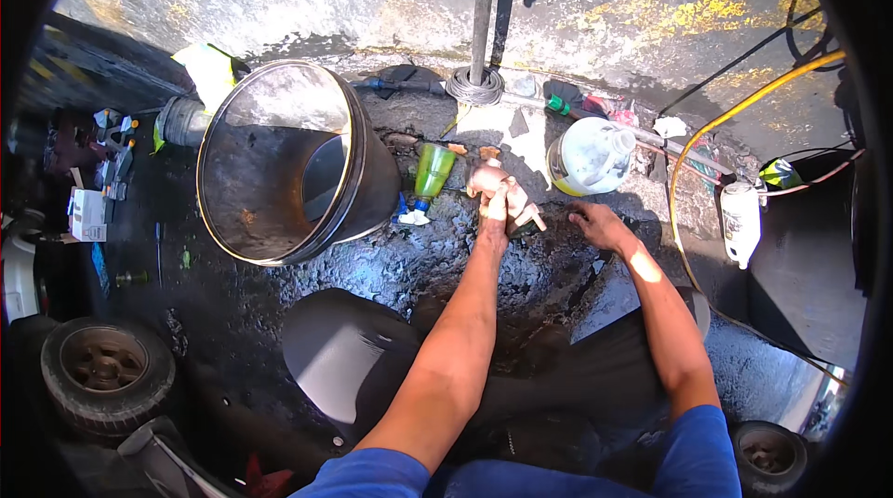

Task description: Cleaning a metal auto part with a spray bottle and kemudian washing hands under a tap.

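My left hand [495,212] grips a pinkish, irregular part [486,180], located between a green container [434,171] on the left and a translucent jug [593,156] on the right. My right hand [603,225], half open, fingers loosely bent, appears empty, near the jug.

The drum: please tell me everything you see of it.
The drum is round and open-topped, dark outside, seemingly metal, with a pale, thin rim. Its inner wall shows brown, rust-like stains; I cannot tell whether the dark bluish patch inside is liquid. It seems upright on the wet-looking ground, left of the green bottle. The left hand and right hand do not touch it.
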A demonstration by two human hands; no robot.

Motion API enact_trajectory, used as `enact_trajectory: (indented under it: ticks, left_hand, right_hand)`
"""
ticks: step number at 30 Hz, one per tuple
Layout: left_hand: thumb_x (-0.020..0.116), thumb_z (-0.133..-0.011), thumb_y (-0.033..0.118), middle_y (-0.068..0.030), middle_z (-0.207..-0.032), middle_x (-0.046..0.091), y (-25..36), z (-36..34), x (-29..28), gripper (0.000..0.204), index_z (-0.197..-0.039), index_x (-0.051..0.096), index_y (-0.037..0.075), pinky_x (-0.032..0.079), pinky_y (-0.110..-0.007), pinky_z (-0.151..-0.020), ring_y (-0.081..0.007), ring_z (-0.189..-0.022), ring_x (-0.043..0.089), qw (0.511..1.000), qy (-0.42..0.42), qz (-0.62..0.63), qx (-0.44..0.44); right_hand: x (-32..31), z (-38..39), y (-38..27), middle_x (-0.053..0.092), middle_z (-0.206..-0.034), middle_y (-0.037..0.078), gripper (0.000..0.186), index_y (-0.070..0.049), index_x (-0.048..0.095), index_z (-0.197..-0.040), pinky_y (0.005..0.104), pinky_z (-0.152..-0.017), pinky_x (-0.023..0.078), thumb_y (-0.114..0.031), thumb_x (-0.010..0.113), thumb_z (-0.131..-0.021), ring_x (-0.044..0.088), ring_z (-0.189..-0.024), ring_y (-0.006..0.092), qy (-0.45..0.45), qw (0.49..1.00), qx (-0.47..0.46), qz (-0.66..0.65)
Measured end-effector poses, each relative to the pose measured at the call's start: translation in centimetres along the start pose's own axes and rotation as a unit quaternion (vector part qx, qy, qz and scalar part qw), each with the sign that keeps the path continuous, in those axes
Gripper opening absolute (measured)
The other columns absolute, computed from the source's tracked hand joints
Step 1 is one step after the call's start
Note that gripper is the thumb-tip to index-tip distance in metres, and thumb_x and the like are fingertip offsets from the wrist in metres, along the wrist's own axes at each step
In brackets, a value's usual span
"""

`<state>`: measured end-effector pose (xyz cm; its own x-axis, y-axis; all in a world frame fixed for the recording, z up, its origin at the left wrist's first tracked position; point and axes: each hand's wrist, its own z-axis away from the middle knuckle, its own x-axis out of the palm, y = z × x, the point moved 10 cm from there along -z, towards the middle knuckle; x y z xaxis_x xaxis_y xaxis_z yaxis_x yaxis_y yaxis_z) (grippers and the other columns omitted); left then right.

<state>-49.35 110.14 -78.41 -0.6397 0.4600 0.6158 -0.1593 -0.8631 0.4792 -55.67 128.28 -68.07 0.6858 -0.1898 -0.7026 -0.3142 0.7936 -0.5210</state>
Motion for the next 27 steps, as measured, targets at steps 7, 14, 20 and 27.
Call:
enact_trajectory:
  ticks: [7, 14, 20, 27]
  left_hand:
    - [0.077, -0.080, 0.025, -0.0040, -0.115, 0.059, 0.7, 1.3, -1.2, 0.062, -0.133, 0.050, 0.009, 0.050, -0.036, -0.093, -0.0187, -0.108, 0.057, 0.996, 0.007, -0.049, 0.069]
    - [0.083, -0.071, 0.015, -0.0085, -0.133, 0.058, 2.3, 2.0, 0.5, 0.077, -0.140, 0.049, 0.007, 0.046, -0.037, -0.101, -0.0223, -0.117, 0.057, 0.975, -0.044, -0.169, 0.134]
    - [0.077, -0.079, 0.024, -0.0164, -0.125, 0.064, 4.8, 4.6, 4.2, 0.065, -0.131, 0.049, -0.004, 0.043, -0.039, -0.105, -0.0299, -0.118, 0.059, 0.756, 0.038, -0.575, 0.311]
    - [0.077, -0.078, 0.027, -0.0161, -0.128, 0.060, 6.5, 6.2, 5.4, 0.060, -0.125, 0.052, -0.002, 0.036, -0.041, -0.111, -0.0320, -0.121, 0.056, 0.776, 0.034, -0.519, 0.357]
  right_hand:
    - [0.9, -0.9, 0.3, 0.066, -0.119, 0.025, 0.036, -0.002, 0.061, -0.125, 0.0455, -0.097, 0.048, -0.026, 0.054, -0.100, 0.062, -0.113, 0.0412, 0.013, 1.000, 0.018, 0.013]
    - [1.8, -2.2, -0.3, 0.067, -0.112, 0.027, 0.037, -0.003, 0.060, -0.128, 0.0467, -0.095, 0.048, -0.025, 0.055, -0.099, 0.061, -0.112, 0.0415, -0.004, 1.000, 0.027, 0.013]
    - [1.2, -3.1, -0.5, 0.064, -0.117, 0.028, 0.037, -0.001, 0.059, -0.127, 0.0462, -0.098, 0.047, -0.023, 0.055, -0.098, 0.059, -0.115, 0.0425, 0.022, 1.000, 0.007, 0.006]
    - [-1.9, -2.4, -5.0, 0.062, -0.124, 0.026, 0.038, 0.001, 0.058, -0.128, 0.0456, -0.102, 0.045, -0.015, 0.059, -0.094, 0.058, -0.119, 0.0419, 0.110, 0.988, -0.104, 0.021]
